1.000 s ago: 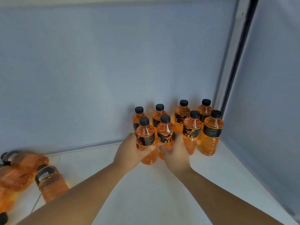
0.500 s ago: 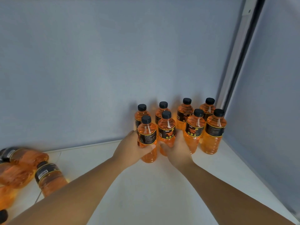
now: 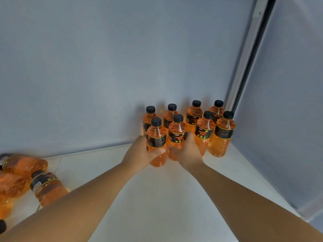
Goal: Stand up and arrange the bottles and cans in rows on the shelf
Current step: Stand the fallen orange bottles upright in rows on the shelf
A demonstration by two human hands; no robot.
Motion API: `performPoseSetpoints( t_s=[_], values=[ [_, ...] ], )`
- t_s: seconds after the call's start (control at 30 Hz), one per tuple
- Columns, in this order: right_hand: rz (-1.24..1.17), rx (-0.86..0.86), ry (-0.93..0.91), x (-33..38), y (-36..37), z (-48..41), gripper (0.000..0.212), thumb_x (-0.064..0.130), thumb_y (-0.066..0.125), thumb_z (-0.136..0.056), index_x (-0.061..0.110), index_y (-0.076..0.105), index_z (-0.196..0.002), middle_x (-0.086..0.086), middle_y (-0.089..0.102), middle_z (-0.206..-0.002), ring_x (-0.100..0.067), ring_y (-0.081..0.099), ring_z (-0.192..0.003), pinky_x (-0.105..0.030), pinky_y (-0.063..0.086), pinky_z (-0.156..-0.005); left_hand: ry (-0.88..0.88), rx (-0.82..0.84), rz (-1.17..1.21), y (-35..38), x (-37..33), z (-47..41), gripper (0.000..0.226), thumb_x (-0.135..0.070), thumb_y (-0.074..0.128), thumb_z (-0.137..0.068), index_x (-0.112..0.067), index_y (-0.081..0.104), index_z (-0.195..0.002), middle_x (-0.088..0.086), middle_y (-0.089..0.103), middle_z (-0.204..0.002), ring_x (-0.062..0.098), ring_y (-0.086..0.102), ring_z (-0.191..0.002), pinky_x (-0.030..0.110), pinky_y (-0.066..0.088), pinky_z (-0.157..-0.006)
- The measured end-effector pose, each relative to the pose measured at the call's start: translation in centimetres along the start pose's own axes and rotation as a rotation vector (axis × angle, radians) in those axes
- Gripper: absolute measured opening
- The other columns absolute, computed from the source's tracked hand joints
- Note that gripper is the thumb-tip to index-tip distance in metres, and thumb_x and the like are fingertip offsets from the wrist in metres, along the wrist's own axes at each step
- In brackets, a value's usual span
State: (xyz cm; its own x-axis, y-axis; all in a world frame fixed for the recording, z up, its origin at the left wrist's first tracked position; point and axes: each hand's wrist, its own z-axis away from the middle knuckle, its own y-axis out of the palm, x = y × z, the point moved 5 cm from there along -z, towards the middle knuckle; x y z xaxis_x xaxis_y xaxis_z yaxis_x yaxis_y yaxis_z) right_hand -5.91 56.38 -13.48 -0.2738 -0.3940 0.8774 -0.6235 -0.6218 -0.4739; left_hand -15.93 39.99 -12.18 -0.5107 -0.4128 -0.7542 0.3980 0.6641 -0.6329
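Orange drink fills every bottle, and each one has a black cap and a black label with a yellow edge. The standing bottles (image 3: pixel 203 130) make two rows of four at the far right corner of the white shelf (image 3: pixel 157 198), close to the grey walls. My left hand (image 3: pixel 139 154) is curled round the end bottle (image 3: pixel 156 137) on the left of the near row. My right hand (image 3: pixel 189 154) is curled round the next bottle (image 3: pixel 177 131), just beside it. Both stand upright on the shelf. The lying bottles (image 3: pixel 49 187) are on their sides at the near left, a bit blurry.
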Motion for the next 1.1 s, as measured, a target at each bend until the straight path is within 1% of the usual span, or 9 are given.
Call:
performPoseSetpoints(
  t_s=[0.17, 0.3, 0.4, 0.47, 0.57, 0.67, 0.9, 1.0, 1.1],
  values=[
    [0.068, -0.005, 0.063, -0.3, -0.3, 1.7, 0.073, 0.033, 0.082, -0.080, 0.030, 0.035, -0.136, 0.004, 0.055, -0.135, -0.027, 0.059, -0.117, -0.035, 0.051, -0.077, -0.006, 0.017, 0.023, -0.5, -0.3, 0.7, 0.055, -0.062, 0.075, -0.076, -0.042, 0.053, -0.121, -0.012, 0.067, -0.124, 0.010, 0.063, -0.106, 0.033, 0.052, -0.089],
    [0.165, -0.040, 0.151, -1.5, -0.8, 4.0, 0.073, 0.037, 0.074, -0.086, 0.021, 0.032, -0.144, -0.006, 0.043, -0.148, -0.032, 0.055, -0.122, -0.030, 0.047, -0.066, -0.057, -0.003, -0.052, -1.4, 0.4, 2.9, 0.038, -0.058, 0.074, -0.080, -0.044, 0.050, -0.106, -0.029, 0.055, -0.100, 0.005, 0.058, -0.092, 0.022, 0.043, -0.074],
    [0.183, -0.032, 0.109, -1.6, -0.9, 5.8, 0.062, 0.039, 0.069, -0.089, 0.020, 0.038, -0.140, -0.004, 0.048, -0.143, -0.026, 0.057, -0.110, -0.028, 0.047, -0.066, -0.145, -0.015, -0.181, -2.1, 1.6, 5.1, 0.048, -0.052, 0.070, -0.087, -0.025, 0.058, -0.126, -0.012, 0.060, -0.118, 0.015, 0.061, -0.108, 0.027, 0.045, -0.084],
    [0.196, -0.002, 0.057, -1.2, -0.9, 6.9, 0.053, 0.040, 0.067, -0.090, 0.022, 0.043, -0.133, -0.002, 0.053, -0.134, -0.020, 0.055, -0.100, -0.030, 0.048, -0.070, -0.191, -0.025, -0.230, -2.8, 2.1, 6.9, 0.048, -0.046, 0.068, -0.090, -0.019, 0.061, -0.128, -0.004, 0.064, -0.124, 0.016, 0.062, -0.110, 0.027, 0.046, -0.090],
    [0.238, 0.082, 0.003, -0.6, -0.3, 8.5, 0.047, 0.042, 0.066, -0.091, 0.023, 0.050, -0.131, 0.000, 0.057, -0.127, -0.020, 0.058, -0.104, -0.028, 0.048, -0.072, -0.252, -0.028, -0.219, -3.6, 2.5, 10.3, 0.036, -0.041, 0.066, -0.092, -0.023, 0.064, -0.122, -0.007, 0.067, -0.119, 0.011, 0.061, -0.102, 0.025, 0.046, -0.085],
    [0.227, 0.168, -0.063, -0.1, 1.3, 10.7, 0.041, 0.044, 0.065, -0.091, 0.022, 0.057, -0.125, 0.003, 0.060, -0.122, -0.016, 0.058, -0.101, -0.026, 0.046, -0.073, -0.285, -0.043, -0.236, -4.4, 2.5, 14.0, 0.029, -0.037, 0.067, -0.092, -0.023, 0.067, -0.117, -0.008, 0.067, -0.115, 0.013, 0.063, -0.102, 0.030, 0.051, -0.090],
    [0.236, 0.369, -0.203, 2.6, 6.8, 16.5, 0.034, 0.046, 0.064, -0.093, 0.023, 0.056, -0.117, 0.004, 0.061, -0.112, -0.014, 0.059, -0.096, -0.023, 0.044, -0.071, -0.376, -0.105, -0.310, -10.2, 4.0, 22.1, 0.032, -0.035, 0.066, -0.093, -0.020, 0.066, -0.122, -0.003, 0.066, -0.116, 0.018, 0.063, -0.103, 0.026, 0.049, -0.089],
    [0.274, 0.433, -0.271, 5.5, 9.5, 17.9, 0.038, 0.049, 0.062, -0.093, 0.022, 0.056, -0.120, 0.003, 0.062, -0.114, -0.015, 0.059, -0.096, -0.025, 0.045, -0.072, -0.370, -0.174, -0.306, -14.2, 5.0, 25.2, 0.024, -0.027, 0.068, -0.093, -0.013, 0.069, -0.112, 0.006, 0.069, -0.113, 0.024, 0.065, -0.105, 0.036, 0.051, -0.096],
    [0.269, 0.475, -0.284, 8.5, 12.6, 19.0, 0.046, 0.051, 0.065, -0.091, 0.018, 0.056, -0.122, -0.003, 0.064, -0.115, -0.021, 0.060, -0.099, -0.030, 0.050, -0.079, -0.366, -0.238, -0.330, -18.6, 6.7, 28.5, 0.030, -0.027, 0.071, -0.091, -0.017, 0.067, -0.118, 0.001, 0.067, -0.116, 0.017, 0.063, -0.108, 0.029, 0.049, -0.093]
  ],
)
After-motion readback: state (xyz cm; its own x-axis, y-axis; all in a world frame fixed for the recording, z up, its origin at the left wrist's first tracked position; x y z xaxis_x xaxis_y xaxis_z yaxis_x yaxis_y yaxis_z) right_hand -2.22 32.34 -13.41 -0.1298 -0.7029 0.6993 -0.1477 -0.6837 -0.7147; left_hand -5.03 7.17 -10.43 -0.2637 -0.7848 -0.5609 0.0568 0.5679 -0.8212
